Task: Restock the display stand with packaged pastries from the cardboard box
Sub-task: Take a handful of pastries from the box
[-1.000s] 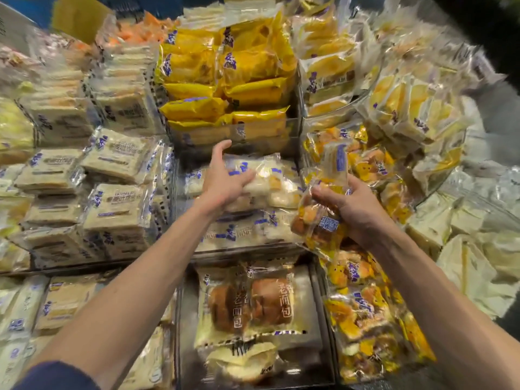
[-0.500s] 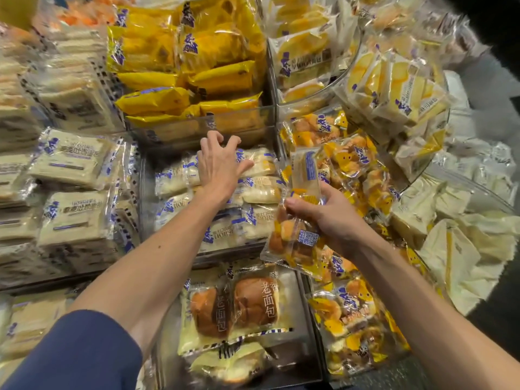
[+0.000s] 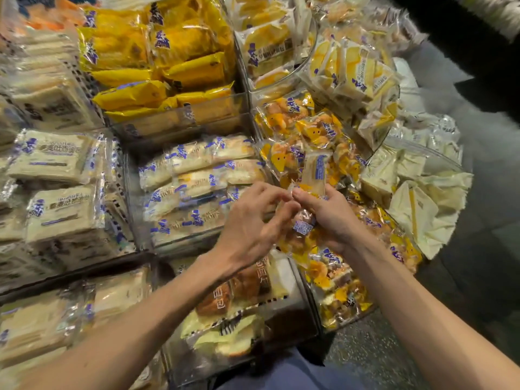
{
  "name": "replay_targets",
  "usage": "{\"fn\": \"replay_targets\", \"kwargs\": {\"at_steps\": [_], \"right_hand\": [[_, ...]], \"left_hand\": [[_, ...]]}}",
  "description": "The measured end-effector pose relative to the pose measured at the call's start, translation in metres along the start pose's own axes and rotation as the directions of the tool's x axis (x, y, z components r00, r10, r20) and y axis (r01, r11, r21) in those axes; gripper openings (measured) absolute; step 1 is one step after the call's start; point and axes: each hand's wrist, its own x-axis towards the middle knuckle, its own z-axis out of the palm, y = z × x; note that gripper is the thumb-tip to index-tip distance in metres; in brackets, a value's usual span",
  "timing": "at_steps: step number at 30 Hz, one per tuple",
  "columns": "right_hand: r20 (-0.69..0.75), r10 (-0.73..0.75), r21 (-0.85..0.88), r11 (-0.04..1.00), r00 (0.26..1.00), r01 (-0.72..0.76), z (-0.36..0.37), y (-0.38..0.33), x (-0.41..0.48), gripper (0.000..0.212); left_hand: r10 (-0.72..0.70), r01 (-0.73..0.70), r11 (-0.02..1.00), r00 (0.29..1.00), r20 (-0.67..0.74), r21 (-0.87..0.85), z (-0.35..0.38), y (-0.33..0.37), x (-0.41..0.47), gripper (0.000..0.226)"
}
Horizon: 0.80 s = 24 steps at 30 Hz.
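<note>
Stacked packs [image 3: 197, 175] fill the clear bins [image 3: 174, 125]; free room only above.

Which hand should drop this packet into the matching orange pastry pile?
Right. The right hand grips the packet around its middle, and the matching pile lies just beyond it on that side. The left hand only meets the packet's edge with fingertips.

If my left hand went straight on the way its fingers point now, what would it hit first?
The clear pastry packet gripped by your right hand; your left hand looks nearly touching it, though depth is unclear.
</note>
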Motion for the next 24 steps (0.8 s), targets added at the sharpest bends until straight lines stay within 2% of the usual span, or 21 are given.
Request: {"fn": "replay_targets", "kwargs": {"at_steps": [3, 5, 6, 8, 9, 11, 13, 15, 19, 21, 24], "right_hand": [[-0.083, 0.030, 0.128, 0.992, 0.996, -0.020, -0.006, 0.008, -0.028, 0.031], [-0.081, 0.062, 0.219, 0.975, 0.995, -0.043, -0.015, 0.007, -0.049, 0.025], [-0.076, 0.075, 0.254, 0.966, 0.994, -0.054, -0.024, 0.008, -0.057, 0.027], [-0.054, 0.105, 0.278, 0.957, 0.993, -0.086, -0.040, 0.009, -0.074, 0.038], [-0.045, 0.109, 0.272, 0.958, 0.993, -0.093, -0.048, 0.009, -0.083, 0.045], [-0.058, 0.103, 0.246, 0.965, 0.993, -0.085, -0.069, 0.011, -0.093, 0.060], [-0.068, 0.086, 0.200, 0.977, 0.994, -0.071, -0.094, 0.006, -0.103, 0.064], [-0.117, 0.071, 0.151, 0.987, 0.991, -0.053, -0.124, 0.000, -0.107, 0.064], [-0.098, -0.015, 0.062, 0.998, 0.995, 0.021, -0.197, -0.022, -0.112, 0.078], [-0.094, -0.055, 0.031, 0.998, 0.994, 0.058, -0.238, -0.036, -0.110, 0.067], [-0.104, -0.083, -0.043, 0.996, 0.991, 0.079, -0.302, -0.060, -0.104, 0.040]], "left_hand": [[0.050, -0.053, 0.999, 0.972, 0.230, 0.009, 0.016, 0.017, -0.038, 0.068], [0.126, -0.146, 0.988, 0.948, 0.292, 0.048, 0.026, 0.022, -0.048, 0.086], [0.165, -0.192, 0.979, 0.939, 0.301, 0.064, 0.031, 0.021, -0.050, 0.089], [0.233, -0.265, 0.962, 0.922, 0.310, 0.067, 0.040, 0.024, -0.051, 0.079], [0.250, -0.280, 0.959, 0.913, 0.323, 0.049, 0.044, 0.026, -0.050, 0.075], [0.263, -0.275, 0.961, 0.890, 0.373, -0.022, 0.048, 0.038, -0.044, 0.082], [0.264, -0.219, 0.963, 0.873, 0.410, -0.155, 0.055, 0.057, -0.035, 0.071], [0.212, -0.090, 0.953, 0.880, 0.426, -0.290, 0.069, 0.080, -0.024, 0.056], [0.061, 0.123, 0.905, 0.910, 0.409, -0.408, 0.120, 0.119, 0.017, 0.040], [-0.008, 0.181, 0.874, 0.934, 0.358, -0.451, 0.154, 0.139, 0.041, 0.033], [-0.196, 0.363, 0.726, 0.923, 0.330, -0.584, 0.208, 0.175, 0.067, 0.029]]}}
